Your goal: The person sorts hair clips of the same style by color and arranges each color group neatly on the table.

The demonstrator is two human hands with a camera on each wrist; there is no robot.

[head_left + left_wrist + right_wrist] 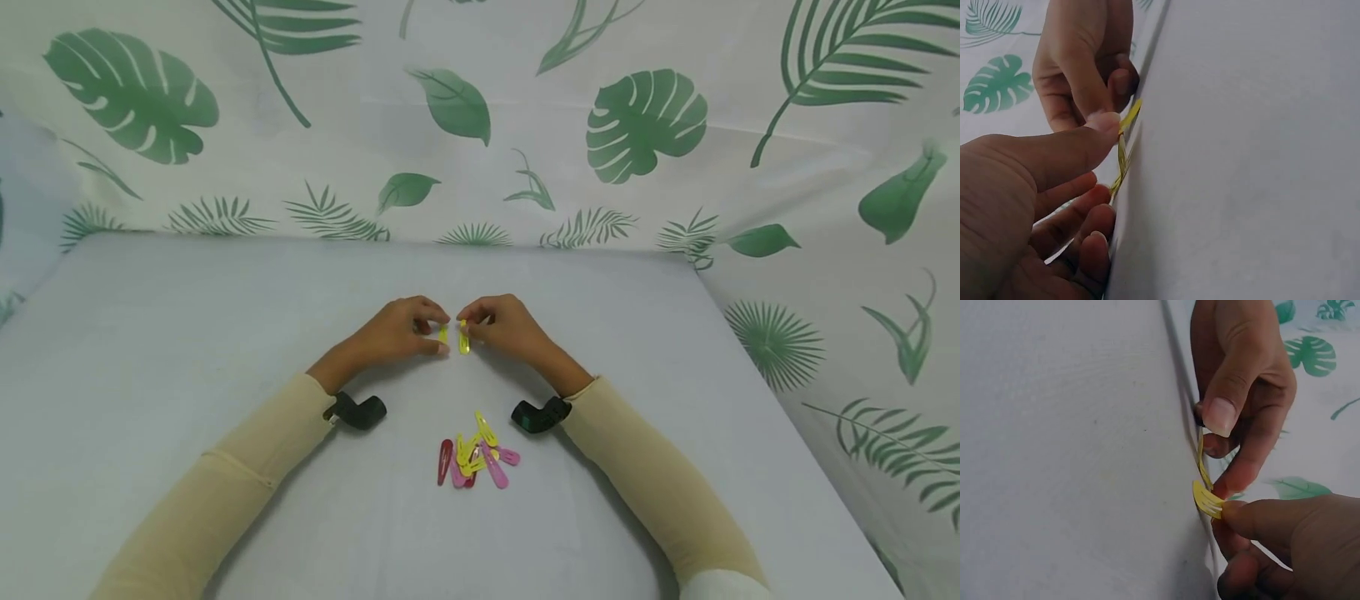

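Note:
Two yellow snap hair clips are at the hands, side by side near the middle of the table. My left hand (pixel 397 329) has thumb and fingertips at opposite ends of one yellow hair clip (pixel 443 334), holding it lengthwise between them. Beside it, my right hand (pixel 506 325) pinches the other yellow hair clip (pixel 1207 501) between thumb and fingers. In the right wrist view, this clip's slotted face shows and overlaps the end of the left one (pixel 1202 459). Both clips are close over the white tabletop.
Nearer the body, a loose pile of snap hair clips holds several yellow ones (pixel 486 429), pink ones (pixel 496 471) and a dark red one (pixel 445 461) at its left edge. A white cloth covers the table (pixel 225 317). Behind hangs a leaf-patterned curtain (pixel 525 125).

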